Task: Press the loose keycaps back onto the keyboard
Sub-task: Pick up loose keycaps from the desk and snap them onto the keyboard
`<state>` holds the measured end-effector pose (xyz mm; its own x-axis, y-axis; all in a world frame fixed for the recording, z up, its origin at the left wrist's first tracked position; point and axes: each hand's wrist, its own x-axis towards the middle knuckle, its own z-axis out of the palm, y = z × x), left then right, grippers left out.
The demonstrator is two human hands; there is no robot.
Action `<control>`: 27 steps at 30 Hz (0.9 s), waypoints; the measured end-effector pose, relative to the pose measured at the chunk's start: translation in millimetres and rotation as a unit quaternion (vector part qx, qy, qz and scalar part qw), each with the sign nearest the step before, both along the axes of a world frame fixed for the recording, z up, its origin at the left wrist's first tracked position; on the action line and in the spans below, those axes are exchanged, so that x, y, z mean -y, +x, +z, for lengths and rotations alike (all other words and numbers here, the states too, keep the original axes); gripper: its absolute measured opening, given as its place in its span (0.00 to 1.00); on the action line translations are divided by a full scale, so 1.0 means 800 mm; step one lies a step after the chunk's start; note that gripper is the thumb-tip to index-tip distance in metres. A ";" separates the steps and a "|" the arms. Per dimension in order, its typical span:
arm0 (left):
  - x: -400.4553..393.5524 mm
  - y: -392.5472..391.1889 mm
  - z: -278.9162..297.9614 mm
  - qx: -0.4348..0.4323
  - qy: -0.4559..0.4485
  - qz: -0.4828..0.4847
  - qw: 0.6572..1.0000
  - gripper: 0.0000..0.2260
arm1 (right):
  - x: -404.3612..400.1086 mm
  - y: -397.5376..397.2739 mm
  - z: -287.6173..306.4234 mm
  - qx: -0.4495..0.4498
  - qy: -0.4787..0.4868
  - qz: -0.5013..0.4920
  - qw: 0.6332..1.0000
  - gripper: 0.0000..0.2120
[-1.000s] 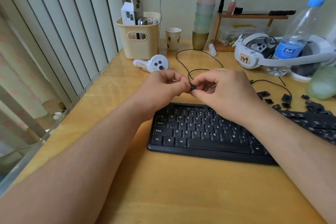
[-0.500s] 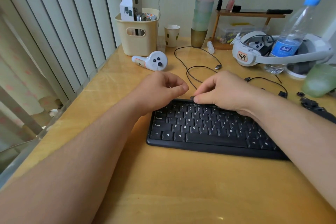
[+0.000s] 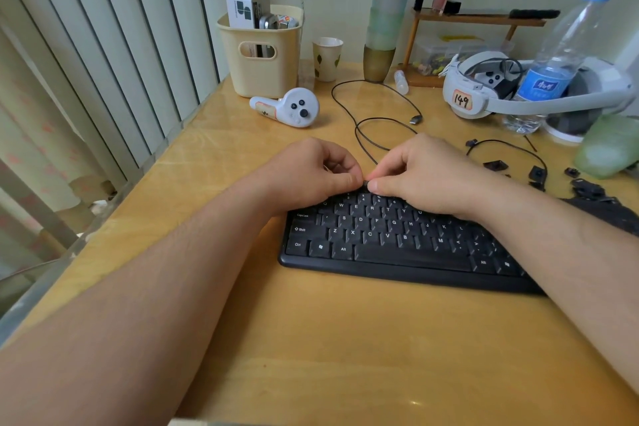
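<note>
Both hands meet at the far edge of the black keyboard [image 3: 397, 239], which lies on the wooden desk [image 3: 311, 339] right of centre; the left hand [image 3: 311, 173] and right hand [image 3: 425, 173] are curled, their thumbs and fingertips pinching one small black keycap [image 3: 366, 182] between them, just at the keyboard's top row; whether it is seated cannot be told. More loose keycaps [image 3: 584, 188] lie scattered on the desk to the right, near a green object [image 3: 608, 149]. At the far left a cream basket [image 3: 262, 59] holds a white box [image 3: 242, 9], a taller open carton and some small metal items; beside it stand a paper cup [image 3: 326, 57] and a stack of coloured cups [image 3: 387, 10]; a white controller [image 3: 294, 109] lies nearer. At the far right a clear box [image 3: 446, 52] with small mixed items sits under a wooden rack [image 3: 477, 22]; a water bottle [image 3: 560, 55] stands inside the strap of a white headset [image 3: 484, 93].
</note>
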<state>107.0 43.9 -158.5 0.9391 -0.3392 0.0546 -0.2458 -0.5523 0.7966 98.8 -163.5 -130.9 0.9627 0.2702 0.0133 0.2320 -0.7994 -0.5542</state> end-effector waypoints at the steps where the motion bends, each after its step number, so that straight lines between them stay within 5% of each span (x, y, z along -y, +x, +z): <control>1: 0.000 0.000 0.000 0.002 -0.002 -0.002 1.000 0.02 | 0.000 -0.002 -0.001 0.014 -0.008 0.006 1.000 0.03; 16: 0.004 0.002 -0.003 0.040 0.049 0.007 0.998 0.02 | 0.000 0.003 -0.014 0.010 0.056 0.000 0.998 0.04; 27: 0.004 0.001 0.004 -0.045 0.009 0.018 0.999 0.04 | -0.005 0.004 -0.006 -0.034 0.055 0.010 0.998 0.03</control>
<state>107.6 40.4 -155.3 0.9517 -0.3047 -0.0369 -0.1525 -0.5738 0.8047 101.7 -159.9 -135.9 0.9566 0.2906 -0.0211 0.2067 -0.7279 -0.6538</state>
